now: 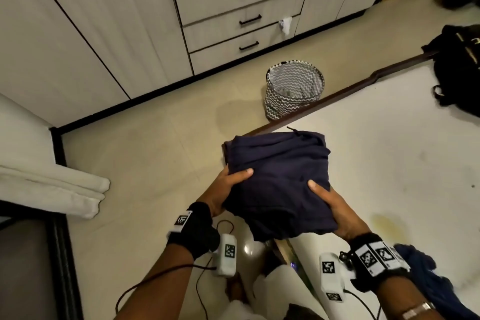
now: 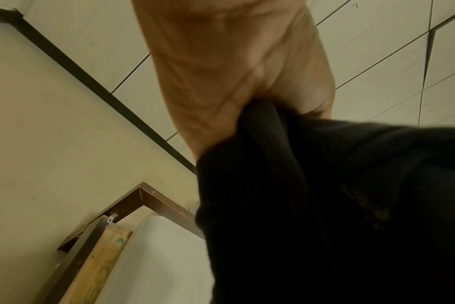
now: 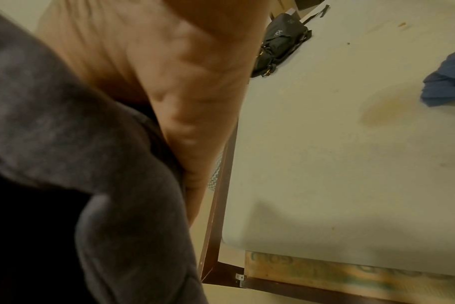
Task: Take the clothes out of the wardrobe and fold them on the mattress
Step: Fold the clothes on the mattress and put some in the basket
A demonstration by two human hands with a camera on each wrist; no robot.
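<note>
Both hands' grip (image 1: 279,191) on navy garment (image 1: 278,163)

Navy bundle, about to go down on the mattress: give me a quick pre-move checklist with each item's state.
1. Left hand grips the navy bundle: ok.
2. Right hand grips its other side: ok.
3. Bare mattress beside the bundle: ok.
4. Black bag far from the landing spot: ok.
5. Blue garment away from that spot: ok.
6. Bundle neatly folded: cannot tell.
</note>
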